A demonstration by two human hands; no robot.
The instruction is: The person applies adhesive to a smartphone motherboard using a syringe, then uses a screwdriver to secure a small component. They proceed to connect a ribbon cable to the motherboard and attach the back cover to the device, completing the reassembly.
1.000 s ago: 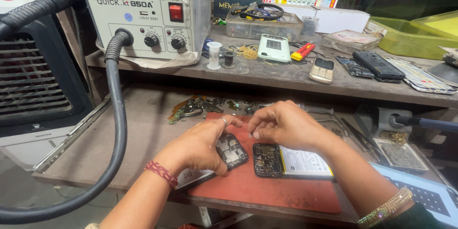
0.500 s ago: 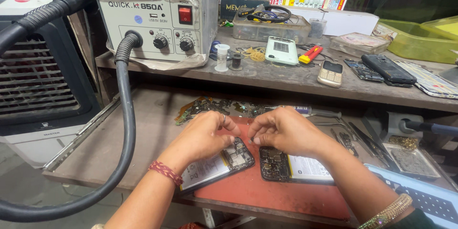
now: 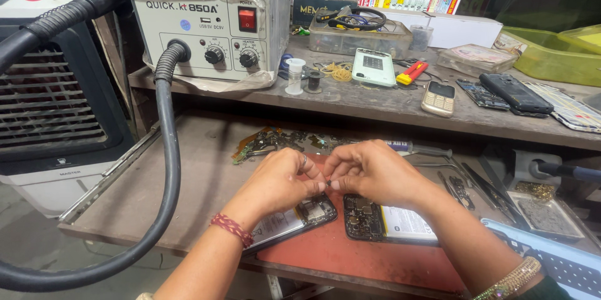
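Observation:
My left hand (image 3: 280,182) and my right hand (image 3: 377,172) meet fingertip to fingertip over a red mat (image 3: 350,259). Between the pinched fingers sits a small dark part (image 3: 327,182), too tiny to make out further. Under my left hand lies an opened phone (image 3: 299,217) with its circuit board showing. A second opened phone (image 3: 366,217) with a white battery (image 3: 407,223) lies under my right hand. A red thread band is on my left wrist, and bangles are on my right.
A grey hot-air station (image 3: 206,25) stands on the upper shelf (image 3: 375,109); its thick black hose (image 3: 168,150) loops down at the left. Several phones, small bottles and boxes crowd the shelf. Tweezers (image 3: 482,184) and a parts tray (image 3: 544,209) lie right; a cooler (image 3: 50,100) stands left.
My left hand has lifted off the left phone, and both hands have drawn together until the fingertips pinch one small part. The view has shifted slightly.

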